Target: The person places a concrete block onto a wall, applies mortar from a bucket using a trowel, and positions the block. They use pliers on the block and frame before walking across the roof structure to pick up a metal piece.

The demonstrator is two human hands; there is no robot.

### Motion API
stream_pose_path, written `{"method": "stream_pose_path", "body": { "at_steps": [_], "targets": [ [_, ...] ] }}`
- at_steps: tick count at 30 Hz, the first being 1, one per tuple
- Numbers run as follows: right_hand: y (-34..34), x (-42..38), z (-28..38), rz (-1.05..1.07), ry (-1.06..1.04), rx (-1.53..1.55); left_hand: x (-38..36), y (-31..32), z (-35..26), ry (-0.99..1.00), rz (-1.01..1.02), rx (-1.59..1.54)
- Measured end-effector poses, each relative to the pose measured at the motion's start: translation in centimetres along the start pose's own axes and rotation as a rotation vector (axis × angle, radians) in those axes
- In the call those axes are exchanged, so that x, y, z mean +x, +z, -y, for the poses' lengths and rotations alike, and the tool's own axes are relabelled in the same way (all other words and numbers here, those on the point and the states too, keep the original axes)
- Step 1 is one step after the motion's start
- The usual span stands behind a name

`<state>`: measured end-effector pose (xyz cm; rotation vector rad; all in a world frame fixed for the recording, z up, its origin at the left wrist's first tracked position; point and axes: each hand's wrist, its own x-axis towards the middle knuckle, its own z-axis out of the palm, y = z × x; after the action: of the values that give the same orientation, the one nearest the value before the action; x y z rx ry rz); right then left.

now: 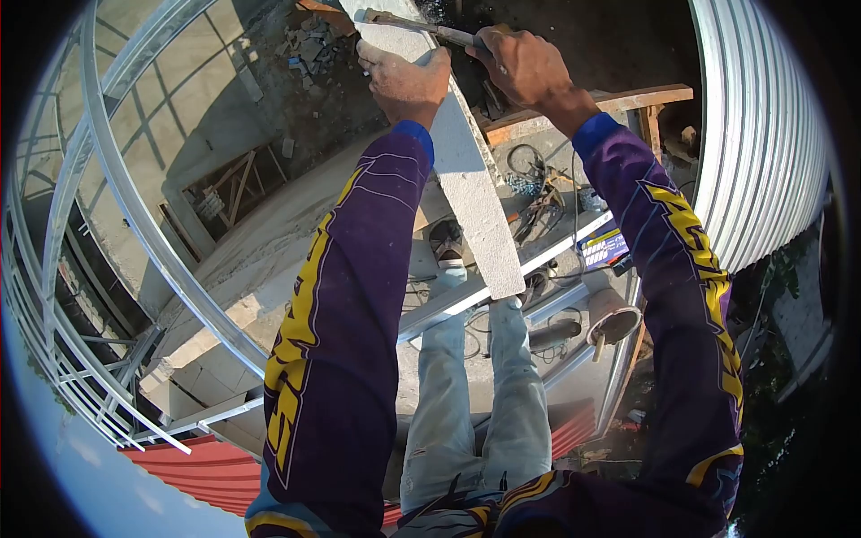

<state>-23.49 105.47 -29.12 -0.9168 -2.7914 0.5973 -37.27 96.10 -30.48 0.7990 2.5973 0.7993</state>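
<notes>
Left hand (408, 82): fingers curled over the white slab (477, 202), pressed against its upper face; their undersides are hidden
Right hand (527, 70): closed around the handle of a metal-shanked hand tool (417, 23)
Slab: rough-faced and long, running from above the jeans (439, 386) up past the hands
Tool head: at the slab's far end
Beyond slab: metal bar (563, 249), round container (613, 316)
Farther: wooden plank (610, 103), rubble (314, 49)
</notes>
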Motion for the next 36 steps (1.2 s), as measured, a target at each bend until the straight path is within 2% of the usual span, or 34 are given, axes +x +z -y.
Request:
{"method": "stream_pose_path", "body": {
  "at_steps": [1,3,6,11,13,14,15,17,18,20,21,23,24,26,27,29,30,32,36],
  "targets": [
    [-0.5,0.0,-0.1,0.087,0.031,-0.066,-0.1,0.1,0.0,0.022,-0.028,0.012],
    [-0.2,-0.1,-0.2,0.041,0.012,-0.053,0.4,0.1,-0.1,0.043,-0.065,0.023],
    [0.7,-0.2,-0.4,-0.012,0.034,-0.035,0.2,0.1,-0.1,-0.005,0.005,-0.061],
    [0.3,-0.4,0.0,0.016,0.123,-0.005,0.4,0.4,0.6,0.035,0.001,0.011],
    [-0.8,0.2,0.6,0.023,0.163,0.019,0.6,0.3,0.0,-0.011,0.033,0.029],
    [-3.2,0.6,1.9,0.193,0.264,0.068,0.4,0.1,-0.2,-0.023,0.032,0.036],
    [-3.6,0.5,2.0,0.248,0.264,0.061,0.8,0.3,-0.3,-0.016,0.034,0.033],
    [-5.4,-0.2,3.1,0.284,0.292,0.098,0.8,0.7,0.1,-0.023,0.007,0.085],
    [-4.4,-0.3,2.5,0.281,0.299,0.102,1.0,0.9,0.2,-0.043,-0.003,0.109],
    [-0.5,-1.3,0.4,-0.177,-0.077,0.062,0.7,0.5,-0.1,-0.035,0.013,0.124],
    [0.9,-1.2,0.5,-0.226,-0.030,0.018,0.7,0.4,-0.4,-0.040,0.011,0.133],
    [-2.9,-1.4,2.5,0.060,0.136,0.231,0.7,0.3,-0.6,-0.062,0.055,0.154],
    [-1.5,-1.3,2.1,0.063,0.148,0.241,0.7,0.2,-0.5,-0.054,0.046,0.156],
    [2.0,-0.6,-0.3,-0.111,0.009,0.037,0.8,0.2,-0.4,-0.042,0.040,0.154],
    [-1.6,-3.0,0.8,-0.216,-0.074,0.063,0.5,0.4,-0.4,-0.040,0.043,0.153],
    [-0.5,-5.0,0.0,-0.459,-0.191,0.199,0.5,0.4,-0.4,-0.041,0.036,0.149],
    [-0.9,-5.0,0.8,-0.454,-0.175,0.204,0.3,0.3,-0.2,-0.039,0.041,0.152],
    [-2.9,-4.0,2.9,-0.082,0.243,0.316,0.6,0.5,-0.3,-0.037,0.037,0.153],
    [-4.4,-10.3,3.9,-0.037,0.306,0.350,0.4,0.6,-0.2,-0.042,0.036,0.144]
  ]
}}
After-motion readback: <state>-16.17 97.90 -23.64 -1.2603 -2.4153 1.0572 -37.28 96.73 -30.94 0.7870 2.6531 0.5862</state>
